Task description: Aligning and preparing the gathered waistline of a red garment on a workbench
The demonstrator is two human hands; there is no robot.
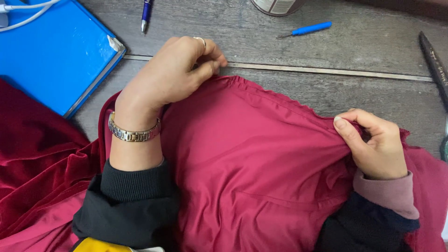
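A piece of smooth red fabric (261, 168) lies spread over a grey wooden table (354, 42). My left hand (172, 72), with a ring and a metal bracelet on the wrist, pinches the fabric's gathered upper edge at the top left. My right hand (375, 144) grips the same edge at the right, bunching the cloth between thumb and fingers. The edge runs taut between the two hands.
A darker red velvet cloth (37, 140) lies at the left. A blue book (51, 51) with a white cable sits top left. A pen (146, 14), a blue-handled seam ripper (308, 30), a round tin (277, 5) and dark scissors (436, 70) lie on the table.
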